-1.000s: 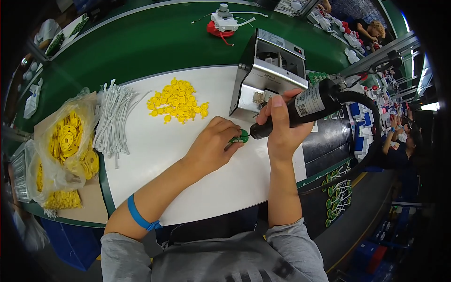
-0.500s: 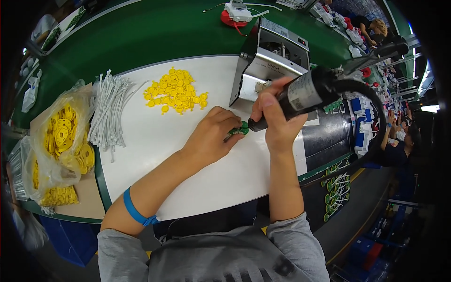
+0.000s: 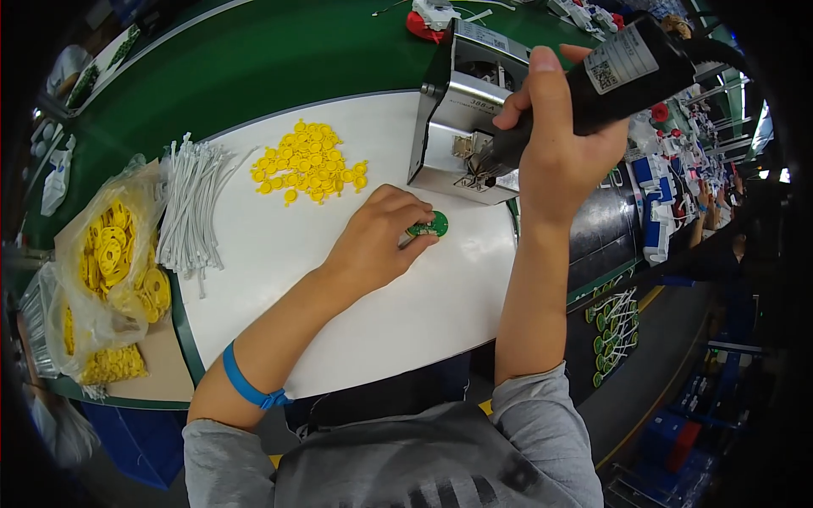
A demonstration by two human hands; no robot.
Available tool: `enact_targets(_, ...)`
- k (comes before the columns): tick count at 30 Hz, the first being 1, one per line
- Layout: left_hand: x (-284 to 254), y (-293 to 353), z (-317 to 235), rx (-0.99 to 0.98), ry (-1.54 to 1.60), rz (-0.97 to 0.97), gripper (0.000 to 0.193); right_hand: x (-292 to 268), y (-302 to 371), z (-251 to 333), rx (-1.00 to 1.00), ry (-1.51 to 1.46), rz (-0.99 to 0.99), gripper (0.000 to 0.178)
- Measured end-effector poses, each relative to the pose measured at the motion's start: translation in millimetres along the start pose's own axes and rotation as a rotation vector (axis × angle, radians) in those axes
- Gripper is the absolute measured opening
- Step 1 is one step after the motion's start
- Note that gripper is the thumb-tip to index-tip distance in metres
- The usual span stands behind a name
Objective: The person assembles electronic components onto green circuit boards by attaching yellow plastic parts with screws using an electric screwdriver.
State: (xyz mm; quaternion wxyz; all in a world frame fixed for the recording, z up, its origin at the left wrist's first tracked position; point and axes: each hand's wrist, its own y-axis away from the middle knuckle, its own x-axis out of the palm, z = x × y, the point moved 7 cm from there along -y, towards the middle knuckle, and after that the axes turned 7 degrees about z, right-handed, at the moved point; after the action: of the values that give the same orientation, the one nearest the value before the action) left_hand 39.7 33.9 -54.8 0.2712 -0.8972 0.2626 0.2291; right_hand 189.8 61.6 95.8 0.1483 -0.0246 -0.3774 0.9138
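Between the thumb and fingers of my left hand (image 3: 383,237) is a small round green circuit board (image 3: 436,224), held low over the white work surface. Its right part shows; my fingers cover the left. My right hand (image 3: 563,144) is wrapped round a black electric screwdriver (image 3: 627,72) with a cable at its rear end. The screwdriver's tip is at the front of a silver screw feeder (image 3: 457,110), by the small metal outlet. Whether a screw sits on the tip is too small to tell.
Small yellow plastic parts (image 3: 309,161) lie heaped beyond my left hand. White cable ties (image 3: 195,203) are bundled left of them, beside a clear bag of yellow discs (image 3: 110,245). Several green boards with white wires (image 3: 614,330) lie at right. A red-and-white part (image 3: 428,21) is at the back.
My right hand has lifted the screwdriver off the circuit board and carried it up and right to the screw feeder. My left hand still holds the board, now more exposed.
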Motion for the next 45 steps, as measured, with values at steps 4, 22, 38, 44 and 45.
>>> enact_targets(4,0,3,5,-0.001,-0.009,-0.006,0.023,8,1,0,0.068,0.013,0.07,0.029)
enact_targets(22,-5,7,17,-0.204,0.135,0.033,0.062,36,79,-34,0.196,-0.294,0.101,0.033)
enact_targets(38,-3,8,21,-0.235,0.142,0.013,0.06,41,85,-49,0.336,-0.32,0.137,0.027)
enact_targets(44,5,10,27,-0.241,0.154,0.037,0.053,51,86,-48,0.29,-0.261,0.338,0.022)
enact_targets(45,7,10,29,-0.27,0.179,0.056,0.053,52,87,-46,0.291,-0.26,0.337,0.022)
